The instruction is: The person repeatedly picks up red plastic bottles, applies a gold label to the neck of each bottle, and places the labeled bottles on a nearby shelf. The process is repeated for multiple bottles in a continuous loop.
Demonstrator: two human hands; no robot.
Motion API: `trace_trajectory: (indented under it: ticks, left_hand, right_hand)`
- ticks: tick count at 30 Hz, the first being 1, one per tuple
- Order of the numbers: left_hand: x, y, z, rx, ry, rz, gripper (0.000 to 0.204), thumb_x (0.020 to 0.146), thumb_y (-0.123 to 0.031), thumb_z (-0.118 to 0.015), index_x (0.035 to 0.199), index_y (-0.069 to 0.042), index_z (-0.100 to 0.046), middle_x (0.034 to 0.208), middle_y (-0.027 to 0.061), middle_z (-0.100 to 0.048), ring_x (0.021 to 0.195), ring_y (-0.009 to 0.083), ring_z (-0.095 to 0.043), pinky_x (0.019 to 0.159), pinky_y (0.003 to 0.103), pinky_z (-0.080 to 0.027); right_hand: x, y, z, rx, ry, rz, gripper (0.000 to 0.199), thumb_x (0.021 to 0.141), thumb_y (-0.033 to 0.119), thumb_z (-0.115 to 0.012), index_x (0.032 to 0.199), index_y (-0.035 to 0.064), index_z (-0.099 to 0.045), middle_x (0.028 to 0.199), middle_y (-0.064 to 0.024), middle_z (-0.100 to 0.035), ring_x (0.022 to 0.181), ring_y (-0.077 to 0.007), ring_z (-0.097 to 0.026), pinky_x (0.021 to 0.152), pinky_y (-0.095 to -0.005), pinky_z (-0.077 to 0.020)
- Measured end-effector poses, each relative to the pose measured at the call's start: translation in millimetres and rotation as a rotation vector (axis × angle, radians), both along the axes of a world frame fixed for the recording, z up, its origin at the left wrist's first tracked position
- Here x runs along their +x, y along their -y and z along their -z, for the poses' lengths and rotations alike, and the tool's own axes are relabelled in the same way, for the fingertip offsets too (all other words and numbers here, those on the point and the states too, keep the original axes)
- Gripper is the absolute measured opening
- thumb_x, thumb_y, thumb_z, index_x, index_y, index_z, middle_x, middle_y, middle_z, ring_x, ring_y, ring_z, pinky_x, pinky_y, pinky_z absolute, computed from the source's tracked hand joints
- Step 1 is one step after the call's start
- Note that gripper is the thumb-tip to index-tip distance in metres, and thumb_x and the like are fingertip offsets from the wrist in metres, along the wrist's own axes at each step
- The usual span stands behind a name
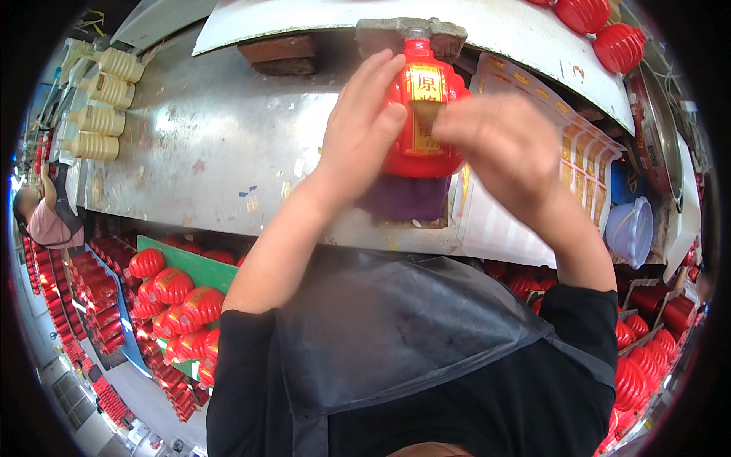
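Note:
A glossy red plastic bottle lies on a purple cloth, its clear neck pointing away from me against a worn block. Along its front runs a gold and red label. My left hand grips the bottle's left side, with the fingers stretched along it and the thumb near the label's edge. Over the label, my right hand is closed in a pinch on a small flat dark-gold piece. That hand is blurred, and whether the piece is part of a label cannot be made out.
A sheet of gold labels lies to the right, with a pale bucket beyond. Cream bottles line the metal table's far left. Red bottles fill the lower left; a person is at the far left.

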State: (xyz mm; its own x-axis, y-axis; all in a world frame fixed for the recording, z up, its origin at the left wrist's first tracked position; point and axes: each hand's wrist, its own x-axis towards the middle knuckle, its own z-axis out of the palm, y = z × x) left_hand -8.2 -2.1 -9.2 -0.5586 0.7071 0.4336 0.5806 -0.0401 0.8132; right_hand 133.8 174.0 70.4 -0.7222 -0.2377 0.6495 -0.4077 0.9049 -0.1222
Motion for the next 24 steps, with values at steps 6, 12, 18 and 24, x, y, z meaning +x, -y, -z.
trace_trajectory:
  ticks: [6,12,18,24]
  left_hand:
    - [-2,0,2,0.091,0.019,0.047,0.055,0.111,-0.038,-0.043,0.151,-0.001,-0.052,0.158,0.0252,-0.046,0.148,0.0408,-0.043,0.123,0.044,-0.032]
    - [-2,1,-1,0.081,0.090,0.069,0.055,0.112,-0.037,-0.041,0.150,0.001,-0.052,0.157,0.0245,-0.047,0.149,0.0384,-0.042,0.123,0.043,-0.031]
    - [-4,0,-7,0.080,0.211,0.088,0.055,0.112,-0.038,-0.042,0.150,0.000,-0.052,0.155,0.0237,-0.049,0.148,0.0362,-0.043,0.124,0.041,-0.030]
    - [-14,-9,-15,-0.091,0.317,0.108,0.071,0.099,-0.033,-0.071,0.156,-0.003,-0.040,0.151,0.0130,-0.050,0.141,0.0225,-0.048,0.121,0.037,-0.036]
  right_hand:
    - [38,22,24,-0.052,0.024,-0.145,0.023,0.073,0.000,-0.078,0.095,0.0067,-0.076,0.099,-0.0104,-0.078,0.091,-0.0258,-0.076,0.074,-0.0362,-0.0578]
    - [21,20,24,-0.148,-0.090,0.097,0.024,0.070,0.002,-0.076,0.092,0.0085,-0.075,0.094,-0.0058,-0.077,0.086,-0.0238,-0.075,0.072,-0.0354,-0.0546]
    - [22,28,14,-0.307,0.033,-0.017,0.027,0.079,-0.004,-0.078,0.105,0.0045,-0.076,0.100,-0.0102,-0.077,0.086,-0.0258,-0.076,0.075,-0.0345,-0.0570]
    - [-31,-10,6,-0.317,0.112,0.168,0.021,0.091,0.008,-0.070,0.111,0.0023,-0.071,0.096,-0.0188,-0.072,0.086,-0.0395,-0.071,0.076,-0.0443,-0.0572]
